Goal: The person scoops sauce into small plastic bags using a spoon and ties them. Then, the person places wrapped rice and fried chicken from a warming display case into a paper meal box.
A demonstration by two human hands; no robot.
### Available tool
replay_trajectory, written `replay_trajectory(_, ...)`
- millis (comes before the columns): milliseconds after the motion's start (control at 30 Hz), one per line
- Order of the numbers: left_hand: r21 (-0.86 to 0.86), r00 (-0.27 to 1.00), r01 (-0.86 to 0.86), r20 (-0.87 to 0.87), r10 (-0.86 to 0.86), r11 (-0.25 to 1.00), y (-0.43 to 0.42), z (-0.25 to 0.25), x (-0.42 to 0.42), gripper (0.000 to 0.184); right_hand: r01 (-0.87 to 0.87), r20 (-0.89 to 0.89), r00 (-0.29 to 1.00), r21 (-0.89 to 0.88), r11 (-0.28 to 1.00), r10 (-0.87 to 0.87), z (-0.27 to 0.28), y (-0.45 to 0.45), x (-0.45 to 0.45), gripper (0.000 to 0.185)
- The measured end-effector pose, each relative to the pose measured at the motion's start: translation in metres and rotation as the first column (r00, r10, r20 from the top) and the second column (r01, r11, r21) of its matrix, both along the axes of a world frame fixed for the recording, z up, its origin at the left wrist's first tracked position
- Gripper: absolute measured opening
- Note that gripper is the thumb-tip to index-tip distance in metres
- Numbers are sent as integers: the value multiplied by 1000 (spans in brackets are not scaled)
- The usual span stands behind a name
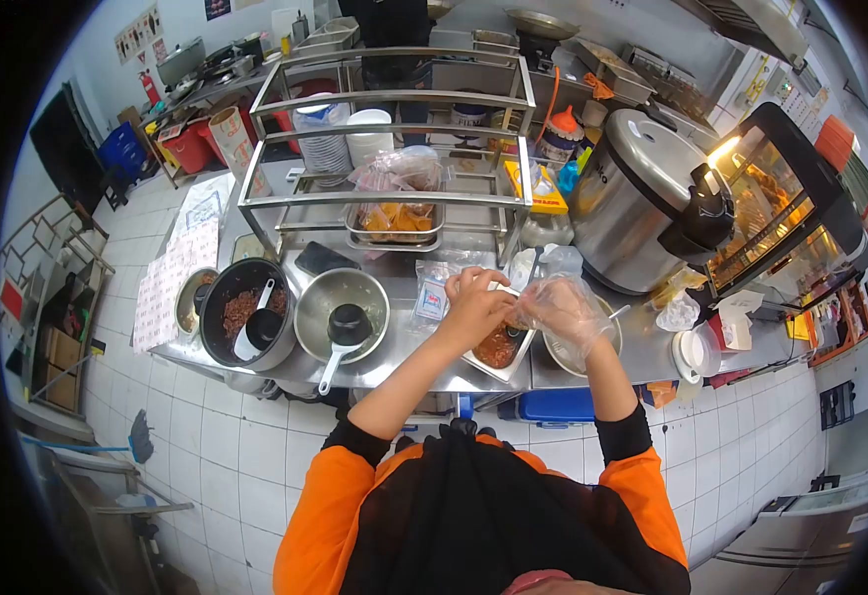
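Observation:
My bare left hand (478, 299) is over the left rim of a white rectangular tray (494, 371) holding chunky red sauce (496, 348). Its fingers are curled at a small white edge, and what they grip is hidden. My right hand (563, 309) wears a clear plastic glove. Its fingers are bent together above the tray's right side, close to the left fingertips; anything inside them cannot be made out. Partly under the right forearm stands a round metal bowl (555, 359). Left of my left hand lies a clear plastic packet (432, 302) with a blue-and-red label.
To the left stand a metal bowl with a black ladle (349, 325) and a dark pot (218, 349) of brown minced food. A steel rack (384, 198) rises behind the counter. A large steel cooker (632, 198) and a lit glass display case (771, 198) are at right.

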State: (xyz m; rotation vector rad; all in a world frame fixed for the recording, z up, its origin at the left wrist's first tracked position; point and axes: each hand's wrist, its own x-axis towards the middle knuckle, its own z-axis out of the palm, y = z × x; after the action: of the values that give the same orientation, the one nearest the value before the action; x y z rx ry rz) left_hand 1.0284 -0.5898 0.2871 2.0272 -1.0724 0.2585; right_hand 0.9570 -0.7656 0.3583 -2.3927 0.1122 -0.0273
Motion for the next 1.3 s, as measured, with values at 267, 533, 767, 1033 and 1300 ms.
replay_trajectory(267,-55,996,-13,-89,8,998,-9,7,11,12,61,348,936,2,998,-58,-3,-9,-18,26)
replay_trajectory(533,-108,977,-6,-211,-17,994,-17,-6,5,14,175,384,825,525,833,-415,-50,-56,-30,32)
replay_trajectory(767,-119,975,-25,-222,-2,993,-18,0,6,13,95,384,872,474,875,-303,-72,-47,-37,28)
replay_trajectory(1033,-164,972,-30,-233,-10,986,-20,2,5,14,-249,523,853,429,868,-13,-35,-34,-30,45)
replay_trajectory(1300,-374,926,-31,-359,-114,927,-18,2,12,9,108,398,892,270,957,-213,-80,-85,25,36)
